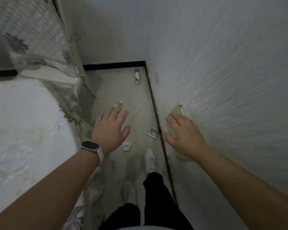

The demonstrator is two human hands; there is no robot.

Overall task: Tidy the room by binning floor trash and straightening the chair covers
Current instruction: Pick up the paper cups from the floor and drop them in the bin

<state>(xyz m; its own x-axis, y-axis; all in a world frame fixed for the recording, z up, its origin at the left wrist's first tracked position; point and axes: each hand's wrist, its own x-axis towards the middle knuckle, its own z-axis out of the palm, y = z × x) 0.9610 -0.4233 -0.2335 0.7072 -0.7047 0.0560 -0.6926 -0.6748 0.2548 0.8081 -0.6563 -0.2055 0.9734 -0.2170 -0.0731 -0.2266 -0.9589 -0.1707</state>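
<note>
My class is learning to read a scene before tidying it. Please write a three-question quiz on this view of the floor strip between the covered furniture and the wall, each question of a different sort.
1. True or false: the left hand is holding a piece of trash.
2. Which item lies nearest the far baseboard? A. the clear bottle B. the crumpled wrapper C. the folded packet
3. Fill in: the smartwatch is worn on the ___ wrist.

Key
1. False; both it and the right hand are open and empty.
2. A
3. left
</note>
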